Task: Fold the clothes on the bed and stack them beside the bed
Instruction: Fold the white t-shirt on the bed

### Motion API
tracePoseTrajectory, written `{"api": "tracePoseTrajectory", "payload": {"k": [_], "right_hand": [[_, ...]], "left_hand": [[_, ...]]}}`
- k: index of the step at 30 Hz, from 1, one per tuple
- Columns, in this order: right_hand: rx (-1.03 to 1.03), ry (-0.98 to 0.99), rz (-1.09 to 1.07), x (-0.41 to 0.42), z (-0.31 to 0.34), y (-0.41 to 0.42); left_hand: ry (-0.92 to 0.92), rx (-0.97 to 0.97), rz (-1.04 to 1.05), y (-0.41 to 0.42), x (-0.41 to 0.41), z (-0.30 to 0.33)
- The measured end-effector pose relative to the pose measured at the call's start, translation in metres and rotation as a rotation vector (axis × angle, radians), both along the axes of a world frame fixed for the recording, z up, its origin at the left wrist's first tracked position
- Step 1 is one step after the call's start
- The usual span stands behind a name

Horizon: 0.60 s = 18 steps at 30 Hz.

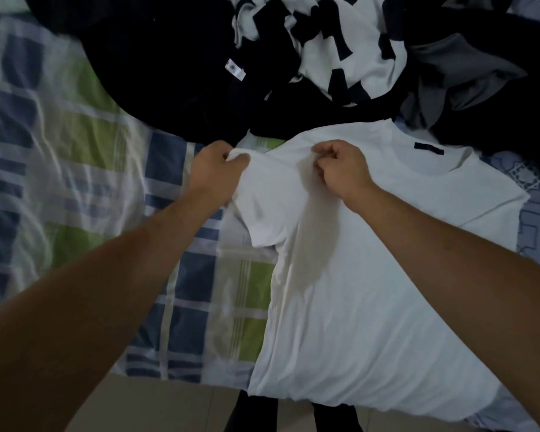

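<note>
Progress is early: 1 plain white cotton T-shirt (356,275) lies spread on the blue, green and white checked bedsheet (184,322), occupying the centre toward 5 o'clock, hem overhanging the bed edge at 6 o'clock, collar toward 1 o'clock with a dark neck label showing. No fold is completed on it, and no finished stack is in view. The left hand (214,169) has its fingers curled round the bunched sleeve end at 11 o'clock of the shirt body; the right hand (340,165) pinches the shoulder fabric just beside the collar, fingers tightly closed on cloth. The fabric looks thin, limp and lightly creased, with a shadowed ridge running between the 2 hands. Remaining work appears substantial: at 12 o'clock sits an unsorted heap comprising dark navy garments (156,82), a white top with black block print (334,48) and a grey garment (455,67).
</note>
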State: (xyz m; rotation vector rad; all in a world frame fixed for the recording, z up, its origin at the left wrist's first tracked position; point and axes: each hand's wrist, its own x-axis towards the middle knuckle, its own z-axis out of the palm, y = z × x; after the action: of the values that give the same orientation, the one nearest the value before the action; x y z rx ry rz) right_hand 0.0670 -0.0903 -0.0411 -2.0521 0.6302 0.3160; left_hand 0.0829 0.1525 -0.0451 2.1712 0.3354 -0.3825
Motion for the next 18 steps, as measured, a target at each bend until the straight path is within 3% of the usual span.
{"api": "tracePoseTrajectory", "payload": {"k": [2, 5, 7, 12, 18], "right_hand": [[0.050, 0.023, -0.015, 0.002, 0.001, 0.001], [0.130, 0.120, 0.027, 0.005, 0.003, 0.007], [0.135, 0.193, 0.081, 0.007, 0.005, 0.012], [0.173, 0.227, -0.003, 0.013, 0.008, 0.021], [0.225, 0.259, -0.073, 0.019, 0.009, 0.021]], "left_hand": [[0.075, -0.054, 0.035, 0.004, -0.003, -0.003], [0.374, -0.170, -0.019, 0.017, -0.013, -0.007], [0.428, -0.172, -0.038, 0.027, -0.021, -0.011], [0.226, -0.378, 0.286, 0.031, -0.030, -0.014], [0.033, -0.318, 0.110, -0.014, -0.059, 0.012]]}}
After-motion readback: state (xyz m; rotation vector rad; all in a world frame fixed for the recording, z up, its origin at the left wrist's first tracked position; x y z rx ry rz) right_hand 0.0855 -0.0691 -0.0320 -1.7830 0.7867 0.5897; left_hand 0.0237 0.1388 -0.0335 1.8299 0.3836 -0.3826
